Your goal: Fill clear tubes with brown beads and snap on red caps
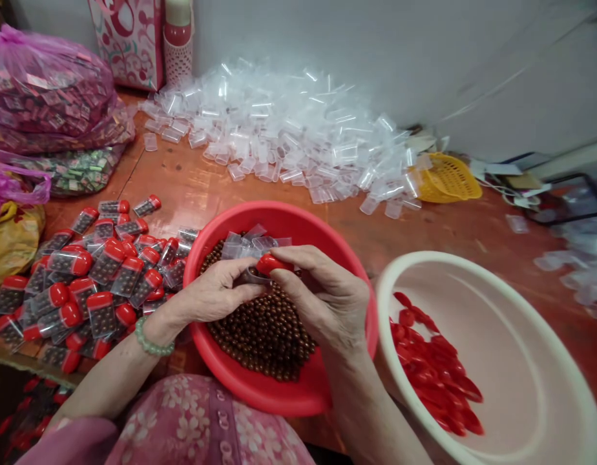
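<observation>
Left hand [214, 290] grips a tube [247, 276], right hand [325, 300] pinches a red cap [271, 263]. Capped tubes [104, 271] lie at 9 o'clock, empty tubes [274, 129] at 12.

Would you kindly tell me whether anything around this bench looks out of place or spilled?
Yes: several red caps lie below the edge of the orange tabletop at lower left, apart from the capped bead tubes above, so they look dropped. It is dark there, so their condition is hard to tell.
</observation>
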### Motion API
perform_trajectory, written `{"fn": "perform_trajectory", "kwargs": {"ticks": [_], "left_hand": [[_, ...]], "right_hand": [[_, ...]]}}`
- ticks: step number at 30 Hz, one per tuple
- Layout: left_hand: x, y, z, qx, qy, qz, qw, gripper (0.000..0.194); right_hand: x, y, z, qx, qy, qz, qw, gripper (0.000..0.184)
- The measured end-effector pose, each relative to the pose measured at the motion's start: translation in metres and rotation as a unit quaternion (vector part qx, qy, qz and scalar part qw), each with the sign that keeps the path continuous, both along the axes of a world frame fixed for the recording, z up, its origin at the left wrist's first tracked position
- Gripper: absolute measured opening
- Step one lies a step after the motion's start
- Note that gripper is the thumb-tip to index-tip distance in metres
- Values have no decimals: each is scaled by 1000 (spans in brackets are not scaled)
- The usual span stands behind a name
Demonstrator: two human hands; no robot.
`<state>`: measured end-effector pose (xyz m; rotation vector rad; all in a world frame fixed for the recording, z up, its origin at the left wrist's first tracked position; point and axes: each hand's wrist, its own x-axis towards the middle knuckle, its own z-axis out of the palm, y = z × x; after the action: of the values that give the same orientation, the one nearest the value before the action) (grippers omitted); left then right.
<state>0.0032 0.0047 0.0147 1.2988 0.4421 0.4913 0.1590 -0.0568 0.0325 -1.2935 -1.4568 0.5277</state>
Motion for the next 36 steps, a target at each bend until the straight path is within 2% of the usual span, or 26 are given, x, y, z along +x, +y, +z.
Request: {"fn": "perform_trajectory", "kwargs": {"ticks": [6, 10, 14, 16, 18, 20, 23, 25, 30, 36], "left_hand": [[1, 0, -7, -35, -11, 6, 999, 23], [-2, 1, -12, -106, 20, 2, 994, 16], [-5, 2, -14, -163, 2, -19, 986, 24], [-5, 2, -15, -187, -13, -29, 982, 30], [-6, 2, -16, -208, -29, -30, 977, 35], [-5, 1, -18, -224, -47, -25, 973, 37], [-4, 0, -19, -248, -64, -4, 967, 39], [-3, -1, -20, -271, -69, 13, 960, 40], [-2, 0, -19, -283, -88, 23, 955, 39], [-4, 1, -15, -271, -85, 12, 959, 40]], "right_hand": [[-5, 5, -6, -37, 36, -12, 999, 21], [-10, 9, -12, -87, 71, -14, 994, 18], [-12, 12, -14, -133, 120, -53, 982, 12], [-10, 12, -14, -142, 114, -49, 982, 11], [-6, 10, -14, -136, 76, -27, 987, 14], [-4, 7, -16, -114, -5, 17, 993, 26], [-4, 5, -21, -67, -167, 69, 981, 68], [-8, 5, -25, -27, -252, 59, 966, 81], [-15, 10, -29, 68, -358, 10, 931, 63], [-14, 12, -30, 107, -383, 5, 917, 64]]}}
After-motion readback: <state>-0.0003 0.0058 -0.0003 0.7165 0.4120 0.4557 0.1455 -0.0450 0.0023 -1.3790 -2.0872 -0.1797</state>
